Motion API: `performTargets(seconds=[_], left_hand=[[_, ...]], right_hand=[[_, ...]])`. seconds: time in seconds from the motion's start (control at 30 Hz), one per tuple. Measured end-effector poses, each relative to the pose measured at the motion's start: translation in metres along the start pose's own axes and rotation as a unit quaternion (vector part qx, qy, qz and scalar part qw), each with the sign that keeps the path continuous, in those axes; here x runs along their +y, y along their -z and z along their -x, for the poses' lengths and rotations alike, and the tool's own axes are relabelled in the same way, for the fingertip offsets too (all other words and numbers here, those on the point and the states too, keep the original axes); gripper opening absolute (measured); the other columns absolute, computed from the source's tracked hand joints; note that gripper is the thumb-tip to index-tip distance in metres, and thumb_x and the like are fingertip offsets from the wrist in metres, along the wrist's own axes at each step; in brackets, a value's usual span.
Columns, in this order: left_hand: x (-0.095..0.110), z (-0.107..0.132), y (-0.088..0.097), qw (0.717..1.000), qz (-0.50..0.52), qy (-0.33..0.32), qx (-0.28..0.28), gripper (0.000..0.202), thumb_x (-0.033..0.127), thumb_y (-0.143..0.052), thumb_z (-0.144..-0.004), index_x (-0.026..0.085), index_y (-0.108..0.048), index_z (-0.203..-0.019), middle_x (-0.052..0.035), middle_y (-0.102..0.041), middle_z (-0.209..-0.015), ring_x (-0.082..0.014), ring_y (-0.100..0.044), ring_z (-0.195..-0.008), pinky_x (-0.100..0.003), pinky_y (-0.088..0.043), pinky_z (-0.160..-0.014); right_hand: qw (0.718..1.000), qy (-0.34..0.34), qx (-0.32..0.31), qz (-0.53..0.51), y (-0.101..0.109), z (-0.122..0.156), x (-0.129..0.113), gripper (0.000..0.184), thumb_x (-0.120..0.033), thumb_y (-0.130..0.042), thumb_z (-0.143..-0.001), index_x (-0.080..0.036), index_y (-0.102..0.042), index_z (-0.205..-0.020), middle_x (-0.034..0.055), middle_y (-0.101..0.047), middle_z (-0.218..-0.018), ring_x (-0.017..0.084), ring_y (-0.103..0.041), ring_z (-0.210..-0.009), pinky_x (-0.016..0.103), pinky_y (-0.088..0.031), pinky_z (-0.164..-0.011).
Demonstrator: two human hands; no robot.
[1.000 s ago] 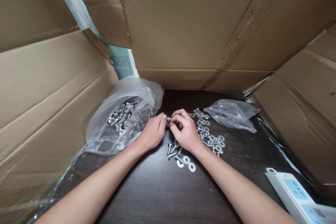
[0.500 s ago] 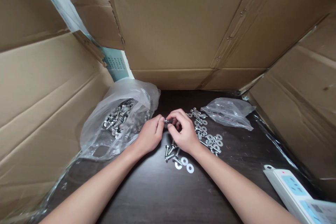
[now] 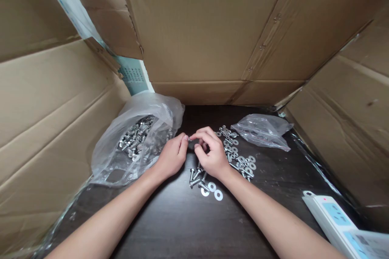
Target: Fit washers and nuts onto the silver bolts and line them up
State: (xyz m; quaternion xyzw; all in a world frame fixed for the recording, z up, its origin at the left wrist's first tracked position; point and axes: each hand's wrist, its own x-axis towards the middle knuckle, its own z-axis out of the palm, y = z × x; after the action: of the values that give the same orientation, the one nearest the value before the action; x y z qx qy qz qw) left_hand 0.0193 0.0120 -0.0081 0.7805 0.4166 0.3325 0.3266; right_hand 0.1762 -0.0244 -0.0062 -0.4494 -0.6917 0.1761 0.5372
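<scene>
My left hand (image 3: 174, 153) is closed, thumb pressed against the curled fingers, on a small bolt (image 3: 190, 139) whose metal end peeks out past the thumb; most of it is hidden. From the other side, my right hand (image 3: 212, 151) touches that end with its stretched index finger. Its thumb stands apart from the index finger, and the other fingers are bent. Just below the hands lie several loose bolts (image 3: 197, 176) and three flat washers (image 3: 218, 195). Beyond my right hand spreads a pile of washers, bolts and nuts (image 3: 240, 160).
To the left, a clear plastic bag (image 3: 103, 158) lies open with many bolts (image 3: 136, 137) inside. A flatter plastic bag (image 3: 263, 129) rests at the back right. A white power strip (image 3: 331, 214) is at the right front. Cardboard walls (image 3: 212, 28) enclose the dark table (image 3: 170, 218).
My right index finger has straightened against the bolt's end, and less metal shows between the hands. The left hand keeps its grip. The view has shifted slightly.
</scene>
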Motion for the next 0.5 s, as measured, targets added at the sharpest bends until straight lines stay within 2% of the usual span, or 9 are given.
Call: performTargets(seconds=[0.17,0.5], left_hand=[[0.0002,-0.0008,-0.0004,1.0,-0.003,0.007,0.002,0.037,0.04,-0.03,-0.104,0.023,-0.04,-0.073,0.0002,-0.048,-0.068,-0.0188,-0.049,-0.065,-0.032,-0.034,-0.065],[0.0021,-0.0008,0.0004,1.0,-0.01,-0.002,0.001,0.037,0.04,-0.03,-0.104,0.023,-0.042,-0.073,-0.0005,-0.051,-0.068,-0.0194,-0.051,-0.064,-0.032,-0.034,-0.064]], right_hand=[[1.0,0.0,0.015,0.003,0.0,0.0,-0.001,0.021,-0.006,-0.053,-0.085,-0.021,-0.064,-0.095,0.0037,-0.06,-0.095,0.014,-0.054,-0.069,0.029,-0.045,-0.059],[0.999,-0.041,-0.014,0.018,-0.0009,-0.0017,0.0034,0.019,-0.008,-0.053,-0.085,-0.02,-0.064,-0.094,0.0044,-0.06,-0.096,0.015,-0.056,-0.072,0.03,-0.048,-0.063]])
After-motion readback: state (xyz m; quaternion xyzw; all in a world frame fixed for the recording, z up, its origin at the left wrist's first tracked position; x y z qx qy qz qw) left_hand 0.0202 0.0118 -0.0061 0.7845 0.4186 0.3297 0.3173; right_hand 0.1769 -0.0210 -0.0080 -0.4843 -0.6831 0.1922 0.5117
